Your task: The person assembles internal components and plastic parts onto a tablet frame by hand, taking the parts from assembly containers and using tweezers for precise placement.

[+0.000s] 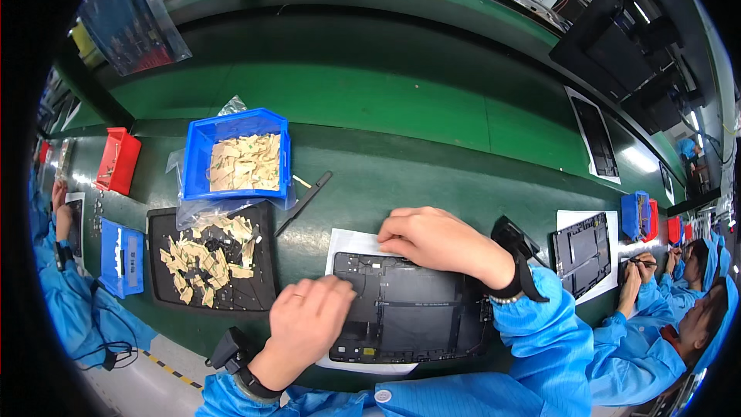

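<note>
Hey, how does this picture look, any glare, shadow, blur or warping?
Head view: long edges of the green bench bow, and the picture corners go black; glare whitens the bench right of the upper-right black panel; dark shadow crosses its far part; the left hand, right hand and black housing look fairly sharp, though the housing's tiniest parts are unclear.

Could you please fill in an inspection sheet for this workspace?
Surface: dark green workbench.
Work items: opened black tablet housing on white paper.
Clutter: black tray of tan scraps; blue bin of similar pieces; slim black tool.
Hands: left at the housing's left side, right at its upper edge; grip unclear.
Cables: black cable beside the co-worker on the left.
Surroundings: blue-clothed co-workers on both sides; red bin at left.
</note>
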Demonstrator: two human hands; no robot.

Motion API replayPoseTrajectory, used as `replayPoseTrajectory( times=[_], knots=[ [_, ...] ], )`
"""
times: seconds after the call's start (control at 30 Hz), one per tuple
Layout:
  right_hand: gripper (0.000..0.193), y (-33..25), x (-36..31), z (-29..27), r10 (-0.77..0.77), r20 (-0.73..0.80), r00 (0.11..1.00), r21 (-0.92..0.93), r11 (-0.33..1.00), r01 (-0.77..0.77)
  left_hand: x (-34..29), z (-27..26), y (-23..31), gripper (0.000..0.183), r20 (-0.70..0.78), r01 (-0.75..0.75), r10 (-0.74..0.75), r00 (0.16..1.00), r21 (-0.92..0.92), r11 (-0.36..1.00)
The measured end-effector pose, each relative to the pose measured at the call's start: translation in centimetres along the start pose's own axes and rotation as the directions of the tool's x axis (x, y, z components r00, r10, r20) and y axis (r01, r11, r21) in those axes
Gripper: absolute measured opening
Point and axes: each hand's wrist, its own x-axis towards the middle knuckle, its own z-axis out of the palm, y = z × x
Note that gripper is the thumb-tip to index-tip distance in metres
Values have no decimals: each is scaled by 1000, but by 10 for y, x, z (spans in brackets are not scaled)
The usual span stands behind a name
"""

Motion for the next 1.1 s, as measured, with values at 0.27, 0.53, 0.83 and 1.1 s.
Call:
replayPoseTrajectory(
  times=[0.27, 0.53, 0.83, 1.1],
  knots=[
    [11, -4, -25, 32, -2, -291, 957, -197, 979, -57, 0, 9, 4, 26, 37, 293, -295, 955, 57, 954],
    [12, -8, -20, 44, -146, -479, 865, -339, 940, -29, 2, 13, 4, 32, 32, 365, -366, 930, 51, 930],
    [13, -22, -23, 36, 47, -381, 923, -219, 966, -140, 11, 12, 8, 40, 8, 400, -400, 916, -65, 914],
    [46, -89, -92, -20, -66, -432, 899, -126, 992, 13, -7, -40, 17, 21, -57, 180, -269, 961, -610, 772]
  ],
)
